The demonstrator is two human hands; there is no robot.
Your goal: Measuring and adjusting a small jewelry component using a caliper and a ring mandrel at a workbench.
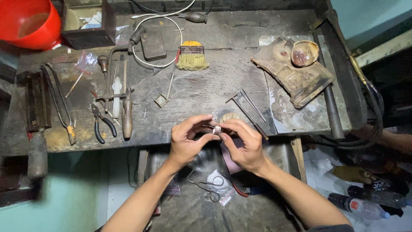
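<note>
A small shiny silver metal piece [217,129] sits in the middle of the frame, just below the front edge of the dark, worn wooden table [223,81]. Both hands meet on it. The left hand [189,139] has its grip pinched on the piece from the left, thumb and fingertips pressed together around it. The right hand [242,141] has its grip pinched on it from the right side. The piece is too small to tell its shape well.

Just behind the hands, a small metal hammer [244,109] lies on the table. To the left lie black-handled pliers [102,124] and a wooden-handled tool [127,114]. Farther up, near the top middle, rests a yellow bristle brush [192,56]. At the upper left is a red plastic bowl [30,23]. At the upper right sits a rusty brown block [292,71].
</note>
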